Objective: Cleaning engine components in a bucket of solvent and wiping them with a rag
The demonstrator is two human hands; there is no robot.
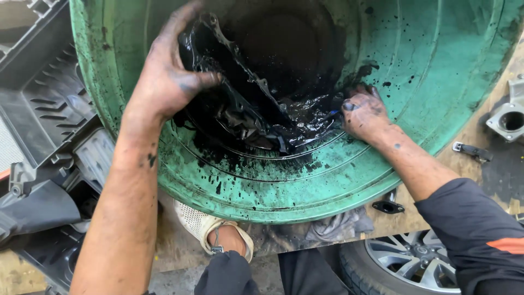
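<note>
Inside a green basin (382, 180), 2 oil-blackened hands wash a black metal cover (240, 93) in dark oil — left hand (169, 76) clamped on its raised upper edge, right hand (363, 112) curled at its lower end — a slippery part needing a firm grip when lifted.

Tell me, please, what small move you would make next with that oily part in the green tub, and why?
Probably tilt the black metal part and let it drip: the left hand grips its raised end, the right hand steadies the lower end in the oil, over the green tub.
</note>
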